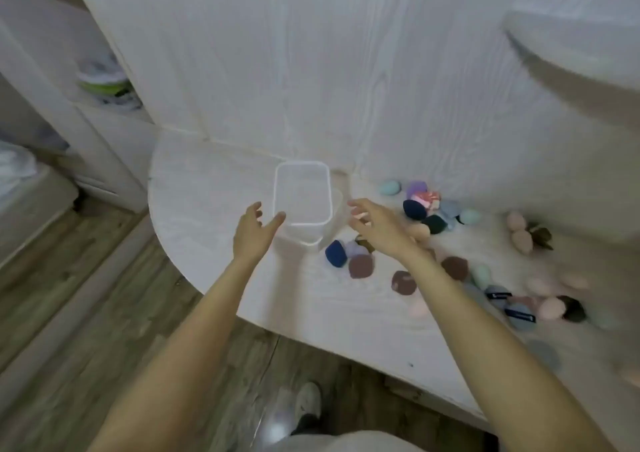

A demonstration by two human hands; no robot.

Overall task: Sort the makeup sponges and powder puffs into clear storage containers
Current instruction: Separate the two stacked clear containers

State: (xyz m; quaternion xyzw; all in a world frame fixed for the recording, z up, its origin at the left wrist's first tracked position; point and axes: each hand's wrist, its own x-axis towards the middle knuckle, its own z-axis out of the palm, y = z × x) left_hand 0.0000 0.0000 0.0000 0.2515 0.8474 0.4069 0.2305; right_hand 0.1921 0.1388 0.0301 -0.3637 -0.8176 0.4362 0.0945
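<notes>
A clear rectangular container (302, 174) stands empty on the white table (207, 209), and a second clear container seems nested behind or under it. My left hand (254, 232) is open with its fingertips touching the container's near left rim. On the container's right side hovers my right hand (375, 228), open, fingers spread, holding nothing. Several makeup sponges and puffs lie scattered to the right: a navy sponge (335, 253), a brown puff (360, 266), a teal sponge (389, 187), a pink marbled sponge (427, 197), and blue-grey puffs (519, 315).
The table meets a white wood-grain wall (311, 71) at the back. Shelves (104, 88) holding a green item stand at the left. Wooden floor (86, 313) lies beneath, with a shoe (306, 399) near the table's curved front edge.
</notes>
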